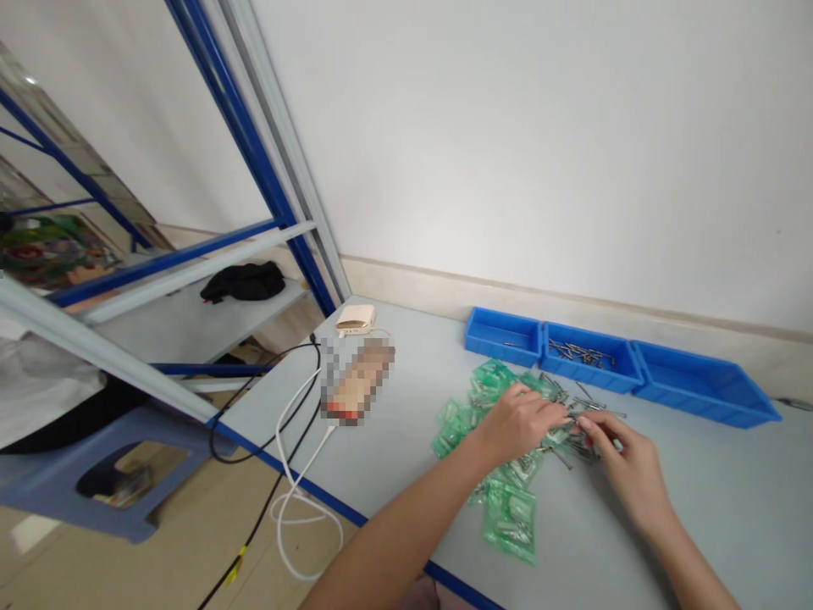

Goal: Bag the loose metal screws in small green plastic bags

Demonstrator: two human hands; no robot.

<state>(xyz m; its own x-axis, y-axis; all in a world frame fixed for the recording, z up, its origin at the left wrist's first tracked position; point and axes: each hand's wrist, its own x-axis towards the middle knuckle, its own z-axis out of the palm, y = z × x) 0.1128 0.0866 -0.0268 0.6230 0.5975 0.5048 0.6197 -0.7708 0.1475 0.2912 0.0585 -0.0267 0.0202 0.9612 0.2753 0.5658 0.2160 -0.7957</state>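
Observation:
My left hand and my right hand meet fingertip to fingertip above a loose pile of thin metal pieces, like screws or pins. Both are closed in a pinch. Something small and dark sits between the fingertips, too small to name. Small green plastic packets holding metal pieces and pale parts lie under and to the left of my left hand, which hides part of the heap.
Behind the pile three blue bins stand in a row: the left bin, the middle bin with metal pieces, and the right bin. A cream box, a blurred-out object and a white cable are at left.

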